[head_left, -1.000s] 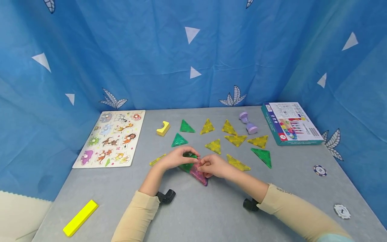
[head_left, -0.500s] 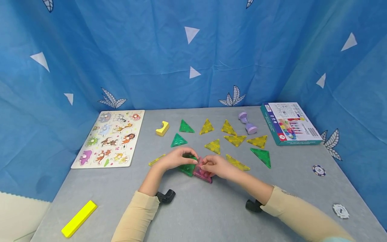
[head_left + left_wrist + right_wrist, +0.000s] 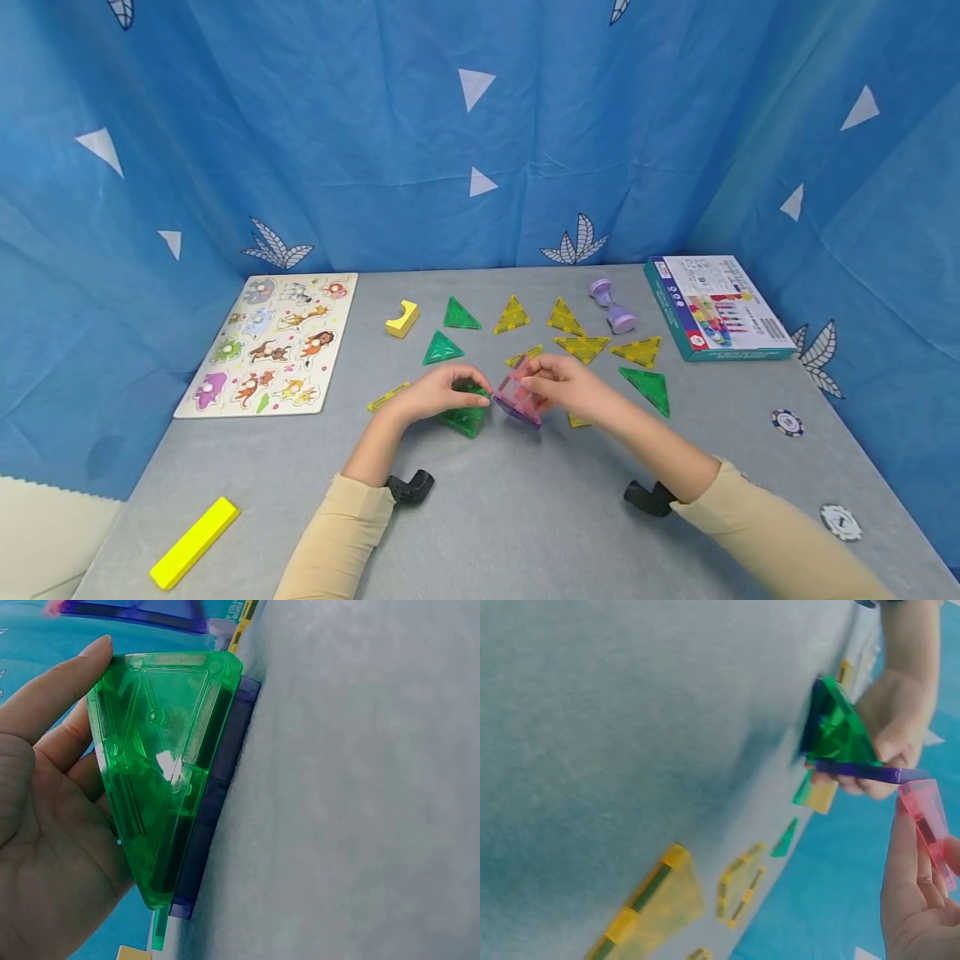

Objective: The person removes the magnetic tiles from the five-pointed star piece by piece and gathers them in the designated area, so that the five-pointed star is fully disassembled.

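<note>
My left hand (image 3: 438, 396) grips a piece built of translucent green triangular magnetic tiles (image 3: 161, 742). Along one side of it runs a dark purple tile (image 3: 217, 799). Thumb and fingers hold the green edges in the left wrist view. Just to the right, my right hand (image 3: 566, 385) pinches a pink translucent magnetic tile (image 3: 516, 385), tilted up, with a purple tile (image 3: 859, 771) at its lower edge. A narrow gap separates the two pieces in the head view. In the right wrist view the purple tile, seen edge-on, overlaps the green piece (image 3: 841, 731).
Several yellow triangular tiles (image 3: 582, 347) and green triangular tiles (image 3: 461, 315) lie behind the hands. Around them are an animal puzzle board (image 3: 270, 346), a yellow arch block (image 3: 402, 319), a yellow bar (image 3: 195, 543), a purple hourglass (image 3: 612, 306), a box (image 3: 720, 308) and poker chips (image 3: 787, 422).
My right hand has drawn up and to the right with the pink and purple tiles, apart from the green piece they had been against. The left hand has stayed nearly in place.
</note>
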